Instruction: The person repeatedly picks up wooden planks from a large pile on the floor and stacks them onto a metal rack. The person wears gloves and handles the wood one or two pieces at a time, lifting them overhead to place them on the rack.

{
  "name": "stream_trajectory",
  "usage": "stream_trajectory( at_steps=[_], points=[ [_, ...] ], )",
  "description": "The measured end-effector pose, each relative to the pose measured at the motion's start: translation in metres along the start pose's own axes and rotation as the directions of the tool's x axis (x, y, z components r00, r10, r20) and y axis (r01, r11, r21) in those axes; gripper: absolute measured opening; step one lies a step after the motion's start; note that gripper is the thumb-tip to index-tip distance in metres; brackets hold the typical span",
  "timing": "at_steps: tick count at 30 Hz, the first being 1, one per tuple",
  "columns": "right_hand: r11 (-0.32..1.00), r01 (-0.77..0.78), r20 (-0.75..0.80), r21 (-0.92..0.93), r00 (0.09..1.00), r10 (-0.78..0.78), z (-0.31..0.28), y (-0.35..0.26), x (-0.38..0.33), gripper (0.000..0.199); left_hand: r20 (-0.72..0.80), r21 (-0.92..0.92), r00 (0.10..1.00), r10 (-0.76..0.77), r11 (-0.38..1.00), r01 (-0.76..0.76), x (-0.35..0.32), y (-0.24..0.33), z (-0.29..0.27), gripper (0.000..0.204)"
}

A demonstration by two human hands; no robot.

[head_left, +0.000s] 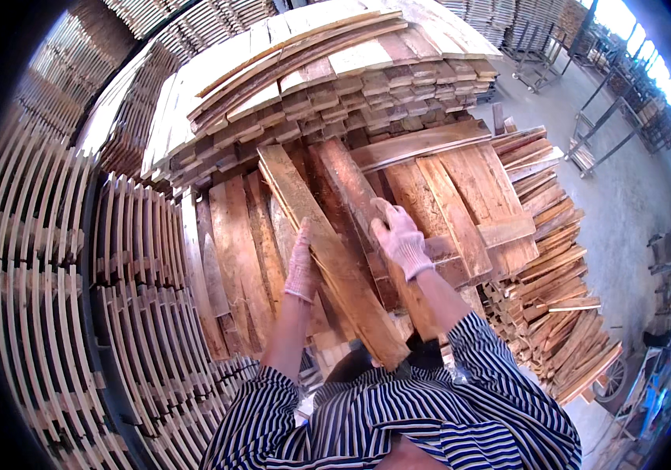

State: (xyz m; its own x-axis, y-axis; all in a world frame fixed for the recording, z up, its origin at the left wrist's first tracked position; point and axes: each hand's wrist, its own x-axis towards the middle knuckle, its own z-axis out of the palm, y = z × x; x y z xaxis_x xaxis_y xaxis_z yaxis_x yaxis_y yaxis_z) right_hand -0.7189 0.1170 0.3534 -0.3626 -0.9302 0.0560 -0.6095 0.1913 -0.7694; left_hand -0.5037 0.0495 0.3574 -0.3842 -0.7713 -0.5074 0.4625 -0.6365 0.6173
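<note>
A long, rough-sawn wooden plank (337,254) slants from the stack toward my body, its near end close to my shirt. My left hand (301,269), in a pale knitted glove, grips this plank along its left edge, with part of the fingers hidden by the wood. Just right of it runs a second, darker wooden plank (351,186). The fingers of my gloved right hand (400,238) are closed over that plank's right edge. Beneath both lie several loose boards (233,243), side by side.
A tall stack of boards (351,98) stands beyond, with narrow strips (288,66) lying on top. To the right is a heap of split offcuts (558,274) beside the concrete floor (625,204). Slatted wood stacks (45,235) line the left. Metal frames (602,133) stand far right.
</note>
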Motion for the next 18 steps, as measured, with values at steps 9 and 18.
stream_trajectory(
  at_steps=[9, 18],
  points=[
    [0.774, 0.015, -0.022, 0.633, 1.0, -0.001, 0.071, 0.068, 0.034, 0.046, 0.301, -0.309, 0.951, -0.07, 0.936, 0.167, 0.01, 0.012, -0.031, 0.098],
    [0.974, -0.088, 0.081, 0.21, 0.994, 0.073, 0.058, 0.027, 0.061, 0.045, -0.293, 0.469, 0.937, 0.19, 0.883, -0.032, -0.023, 0.078, -0.026, 0.081]
  ],
)
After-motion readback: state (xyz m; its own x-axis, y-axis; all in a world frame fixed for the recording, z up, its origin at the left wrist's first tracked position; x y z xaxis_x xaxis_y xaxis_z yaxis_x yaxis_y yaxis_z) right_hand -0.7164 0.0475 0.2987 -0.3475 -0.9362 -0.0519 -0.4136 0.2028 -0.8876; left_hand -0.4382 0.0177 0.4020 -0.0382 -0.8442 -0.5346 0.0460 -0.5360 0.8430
